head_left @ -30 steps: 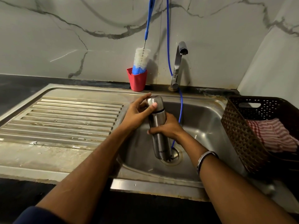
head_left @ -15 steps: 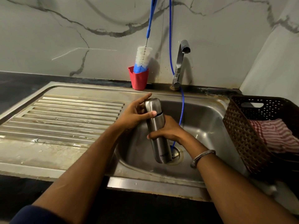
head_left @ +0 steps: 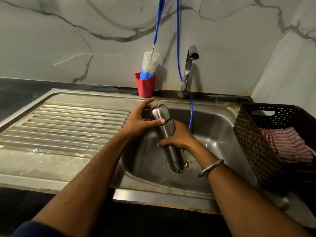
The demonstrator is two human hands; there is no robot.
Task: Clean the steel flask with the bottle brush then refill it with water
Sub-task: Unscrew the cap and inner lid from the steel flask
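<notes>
The right hand [head_left: 177,138] curls round the middle of the steel flask [head_left: 166,134], which stands slightly tilted in the sink basin [head_left: 213,134] with its base over the drain [head_left: 178,165]. The left hand [head_left: 140,121] grips the flask's cap [head_left: 159,113], thumb pressed across the seam and index finger lifted straight. The cap is on.

Behind the basin, a red cup [head_left: 145,86] stands on the sink's back ledge and holds the bottle brush [head_left: 149,65] head down, its blue handle leaning up against the marble wall. Just right of it rises the tap [head_left: 189,69], with a thin blue hose [head_left: 190,110] running down into the basin behind the flask.

On the desk at the right, touching the sink's rim, sits a dark woven basket [head_left: 248,134] containing a red-and-white striped cloth [head_left: 287,144]. The ridged drainboard [head_left: 68,124] spreads to the left.
</notes>
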